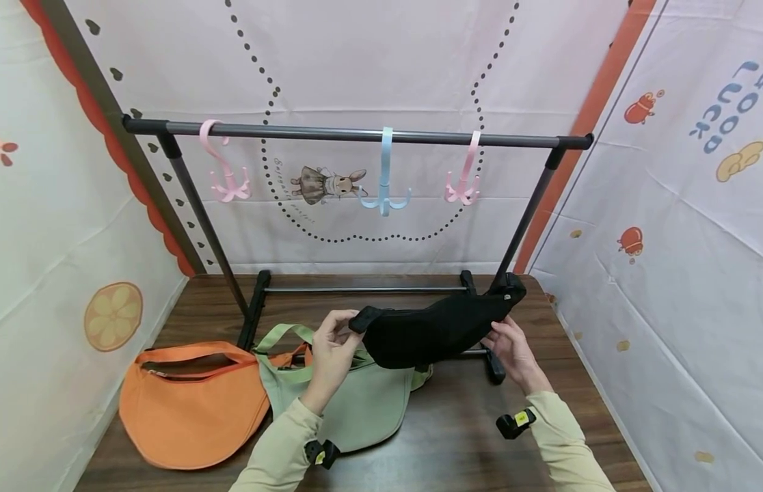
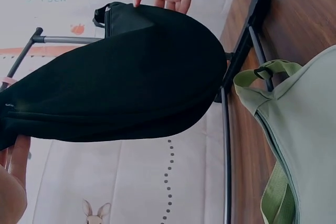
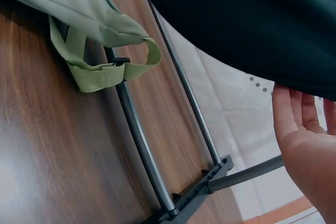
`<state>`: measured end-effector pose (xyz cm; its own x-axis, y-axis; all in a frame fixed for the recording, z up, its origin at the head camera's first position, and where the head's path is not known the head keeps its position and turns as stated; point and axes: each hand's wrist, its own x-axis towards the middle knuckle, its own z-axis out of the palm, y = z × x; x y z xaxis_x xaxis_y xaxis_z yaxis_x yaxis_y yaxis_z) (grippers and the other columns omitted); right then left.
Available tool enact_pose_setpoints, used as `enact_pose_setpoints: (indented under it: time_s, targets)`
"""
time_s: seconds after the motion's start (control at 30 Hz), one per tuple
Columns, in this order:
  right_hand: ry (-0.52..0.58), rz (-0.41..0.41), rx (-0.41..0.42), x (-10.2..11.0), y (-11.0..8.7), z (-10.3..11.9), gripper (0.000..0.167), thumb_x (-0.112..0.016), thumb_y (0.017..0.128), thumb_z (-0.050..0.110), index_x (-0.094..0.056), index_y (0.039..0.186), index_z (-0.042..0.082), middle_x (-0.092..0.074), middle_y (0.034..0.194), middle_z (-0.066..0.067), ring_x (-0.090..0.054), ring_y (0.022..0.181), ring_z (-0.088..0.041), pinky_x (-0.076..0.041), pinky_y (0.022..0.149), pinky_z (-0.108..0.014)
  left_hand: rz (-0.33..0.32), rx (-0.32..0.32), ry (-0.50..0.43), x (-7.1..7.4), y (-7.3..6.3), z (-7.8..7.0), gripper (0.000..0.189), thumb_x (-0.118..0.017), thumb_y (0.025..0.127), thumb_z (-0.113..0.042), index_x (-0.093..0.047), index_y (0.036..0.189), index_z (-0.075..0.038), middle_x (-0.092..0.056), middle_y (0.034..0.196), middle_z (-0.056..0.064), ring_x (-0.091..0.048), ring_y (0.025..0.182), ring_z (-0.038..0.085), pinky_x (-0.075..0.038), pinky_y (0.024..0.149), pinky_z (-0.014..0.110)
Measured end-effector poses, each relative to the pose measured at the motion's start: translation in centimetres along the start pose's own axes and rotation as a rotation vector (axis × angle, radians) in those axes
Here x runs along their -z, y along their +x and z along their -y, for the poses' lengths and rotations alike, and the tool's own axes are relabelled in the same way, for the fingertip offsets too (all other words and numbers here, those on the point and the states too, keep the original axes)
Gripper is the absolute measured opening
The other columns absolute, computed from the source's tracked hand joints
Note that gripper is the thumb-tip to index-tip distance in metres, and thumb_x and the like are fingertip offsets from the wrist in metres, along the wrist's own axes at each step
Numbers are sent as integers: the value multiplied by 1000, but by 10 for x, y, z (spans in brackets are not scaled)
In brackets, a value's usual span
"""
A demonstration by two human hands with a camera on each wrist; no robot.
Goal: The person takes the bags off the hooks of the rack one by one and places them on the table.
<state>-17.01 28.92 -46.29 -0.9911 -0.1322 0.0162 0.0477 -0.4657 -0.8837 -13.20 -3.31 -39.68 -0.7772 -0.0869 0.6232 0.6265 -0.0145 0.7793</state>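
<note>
A black sling bag (image 1: 427, 331) is held up above the table, slanting upward to the right, with its zip edge on top. My left hand (image 1: 332, 352) pinches its left end between thumb and fingers. At the right part of the lower edge, my right hand (image 1: 513, 352) holds the bag; its fingers (image 3: 286, 111) go behind the fabric in the right wrist view. Below the black bag lies a sage-green bag (image 1: 363, 403) with a light green strap, partly hidden by my left arm. An orange bag (image 1: 191, 417) lies left of it.
A dark metal rack (image 1: 332, 132) stands at the back of the wooden table (image 1: 455, 437). From its bar hang a pink hook (image 1: 228, 181) at left, a blue hook (image 1: 384, 181) in the middle and another pink hook (image 1: 463, 181) at right. Printed cloth (image 1: 664, 273) surrounds the table.
</note>
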Motion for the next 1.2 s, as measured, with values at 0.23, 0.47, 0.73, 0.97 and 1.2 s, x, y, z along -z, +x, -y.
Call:
enact_pose_setpoints:
  time_s: [0.23, 0.47, 0.73, 0.97, 1.2]
  targets:
    - [-23, -116, -51, -2, -4, -1, 28, -38, 93, -1, -57, 100, 19, -64, 90, 4, -61, 80, -9, -49, 74, -27, 4, 27, 9, 3, -3, 4, 15, -59, 78, 17, -55, 91, 13, -59, 90, 18, -58, 89, 0, -52, 72, 19]
    - [-79, -208, -117, 0, -12, -2, 21, -44, 94, 6, -59, 98, 21, -62, 92, 5, -60, 80, -8, -49, 74, -26, 10, 112, 20, 3, -10, 12, 14, -60, 80, 11, -57, 93, 10, -60, 90, 12, -59, 84, 3, -52, 67, 21]
    - [-111, -289, -159, 11, -24, 0, 15, -50, 93, 13, -62, 86, 20, -63, 83, 6, -61, 78, -7, -50, 72, -24, 43, 234, 0, -6, -22, 20, 12, -62, 82, 4, -57, 93, 6, -57, 86, 12, -58, 79, 8, -48, 58, 19]
    - [-187, -307, -78, 22, -45, 8, 16, -52, 92, 11, -60, 80, 16, -63, 76, 5, -61, 72, -7, -51, 67, -24, 85, 259, -35, -15, -30, 22, 13, -62, 82, 3, -56, 94, 5, -57, 85, 6, -57, 82, 8, -49, 54, 22]
    - [-215, -318, -10, 30, -59, 17, 18, -51, 92, 8, -60, 78, 15, -62, 77, 5, -60, 72, -7, -51, 67, -23, 129, 284, -40, -25, -29, 20, 14, -62, 83, 2, -56, 95, 3, -58, 88, 9, -58, 84, 8, -53, 61, 25]
